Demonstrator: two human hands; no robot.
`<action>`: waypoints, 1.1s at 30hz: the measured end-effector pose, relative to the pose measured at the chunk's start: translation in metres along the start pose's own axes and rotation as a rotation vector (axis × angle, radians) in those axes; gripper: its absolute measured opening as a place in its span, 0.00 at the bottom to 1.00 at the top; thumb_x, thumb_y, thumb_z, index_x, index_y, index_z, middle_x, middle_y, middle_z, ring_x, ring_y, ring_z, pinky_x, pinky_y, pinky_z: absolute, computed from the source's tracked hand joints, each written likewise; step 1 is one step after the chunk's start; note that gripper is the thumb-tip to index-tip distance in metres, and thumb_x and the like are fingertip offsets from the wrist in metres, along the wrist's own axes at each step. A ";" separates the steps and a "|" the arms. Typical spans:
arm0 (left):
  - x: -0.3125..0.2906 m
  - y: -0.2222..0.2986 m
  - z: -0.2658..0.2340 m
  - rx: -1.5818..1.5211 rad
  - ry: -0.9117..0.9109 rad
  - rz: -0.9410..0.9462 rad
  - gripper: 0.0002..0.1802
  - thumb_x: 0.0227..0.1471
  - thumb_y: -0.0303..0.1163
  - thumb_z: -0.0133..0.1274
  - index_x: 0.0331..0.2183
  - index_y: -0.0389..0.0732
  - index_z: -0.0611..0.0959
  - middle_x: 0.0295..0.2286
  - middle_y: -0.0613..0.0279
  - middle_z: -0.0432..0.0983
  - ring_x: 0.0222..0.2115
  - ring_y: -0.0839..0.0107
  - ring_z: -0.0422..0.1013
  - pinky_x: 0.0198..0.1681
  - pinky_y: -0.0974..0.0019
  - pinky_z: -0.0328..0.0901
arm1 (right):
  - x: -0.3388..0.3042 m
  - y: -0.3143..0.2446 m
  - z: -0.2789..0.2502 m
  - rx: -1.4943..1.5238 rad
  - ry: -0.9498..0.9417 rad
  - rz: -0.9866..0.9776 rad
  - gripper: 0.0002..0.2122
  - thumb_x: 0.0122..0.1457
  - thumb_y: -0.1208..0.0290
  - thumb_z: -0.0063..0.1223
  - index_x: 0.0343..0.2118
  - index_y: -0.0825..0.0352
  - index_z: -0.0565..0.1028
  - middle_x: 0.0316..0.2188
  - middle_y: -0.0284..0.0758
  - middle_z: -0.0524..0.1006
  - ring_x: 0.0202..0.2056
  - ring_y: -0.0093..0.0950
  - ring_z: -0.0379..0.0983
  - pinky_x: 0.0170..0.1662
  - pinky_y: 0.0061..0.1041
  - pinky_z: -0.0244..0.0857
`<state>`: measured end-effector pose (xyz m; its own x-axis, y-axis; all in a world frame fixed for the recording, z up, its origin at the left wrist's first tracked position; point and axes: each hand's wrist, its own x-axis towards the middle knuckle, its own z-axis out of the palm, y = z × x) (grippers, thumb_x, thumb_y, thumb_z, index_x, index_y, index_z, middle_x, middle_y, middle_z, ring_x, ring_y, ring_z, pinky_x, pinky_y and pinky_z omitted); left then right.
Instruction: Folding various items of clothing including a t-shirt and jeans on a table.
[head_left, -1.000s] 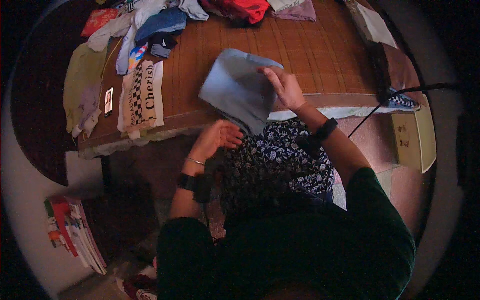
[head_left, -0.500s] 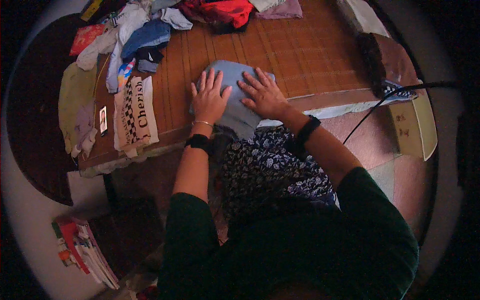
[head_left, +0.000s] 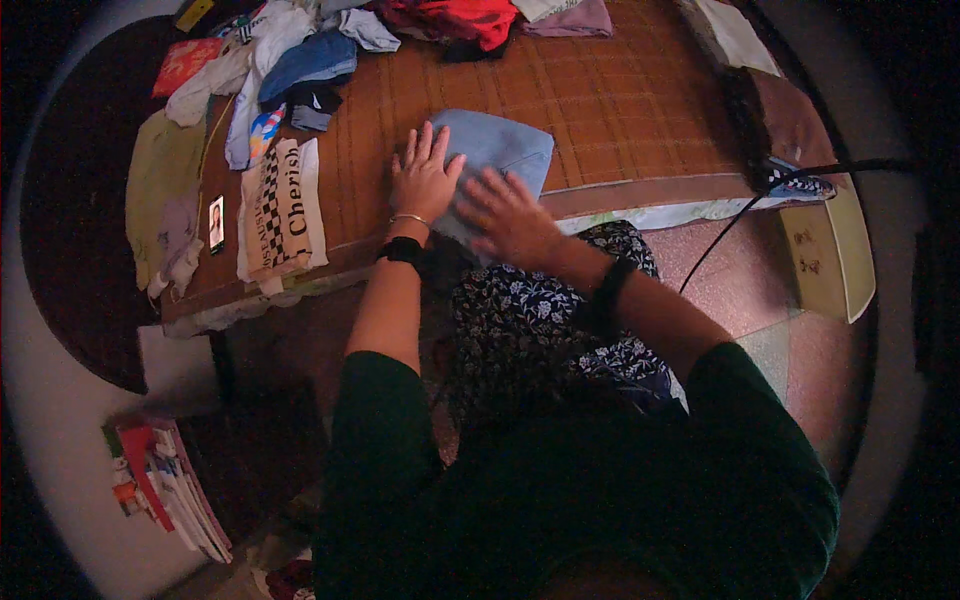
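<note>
A folded grey-blue cloth garment point(head_left: 505, 145) lies at the front edge of the mat-covered bed, in front of me. My left hand point(head_left: 424, 182) rests flat on its left side, fingers stretched out. Over its lower right part is my right hand point(head_left: 508, 218), slightly blurred, with its fingers apart; whether it presses on the cloth or hovers just above I cannot tell. Neither hand grips anything. Both palms hide the near part of the cloth.
On the brown mat point(head_left: 640, 110), a printed beige cloth point(head_left: 283, 215) and a lit phone point(head_left: 216, 224) lie to the left. Heaped clothes point(head_left: 310, 65) cover the far left. A black cable point(head_left: 735, 222) hangs at the right, near a cream box point(head_left: 825, 255). Books point(head_left: 180, 490) stand lower left.
My right hand has slid down and left across the garment, toward me, uncovering its upper right corner. My left hand stays on the left side. The whole view has shifted slightly.
</note>
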<state>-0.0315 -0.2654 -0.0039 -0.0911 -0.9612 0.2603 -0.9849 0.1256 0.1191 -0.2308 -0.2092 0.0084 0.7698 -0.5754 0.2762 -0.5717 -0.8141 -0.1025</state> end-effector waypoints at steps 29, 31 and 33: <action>-0.054 -0.013 -0.020 -0.903 -0.171 -0.681 0.45 0.39 0.52 0.66 0.48 0.24 0.73 0.45 0.42 0.73 0.44 0.54 0.72 0.49 0.58 0.64 | -0.073 0.048 0.001 1.610 0.225 0.990 0.25 0.56 0.63 0.58 0.54 0.70 0.67 0.42 0.38 0.76 0.39 0.28 0.74 0.38 0.28 0.71; -0.057 -0.011 -0.019 -0.922 -0.225 -0.671 0.45 0.39 0.53 0.66 0.47 0.24 0.73 0.44 0.42 0.74 0.43 0.54 0.72 0.49 0.58 0.65 | -0.081 0.049 -0.003 1.624 0.190 1.009 0.25 0.56 0.62 0.58 0.53 0.70 0.68 0.42 0.38 0.77 0.39 0.28 0.74 0.39 0.28 0.70; -0.058 -0.002 -0.021 -0.927 -0.296 -0.638 0.46 0.39 0.54 0.65 0.46 0.23 0.73 0.44 0.41 0.73 0.44 0.54 0.72 0.49 0.58 0.64 | -0.092 0.048 -0.008 1.661 0.163 0.983 0.26 0.56 0.60 0.59 0.54 0.70 0.68 0.44 0.38 0.76 0.41 0.28 0.73 0.42 0.29 0.69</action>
<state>-0.0214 -0.2052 0.0008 0.2306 -0.9192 -0.3192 -0.3901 -0.3879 0.8351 -0.3312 -0.1951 -0.0141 0.3114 -0.8747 -0.3714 0.1535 0.4319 -0.8887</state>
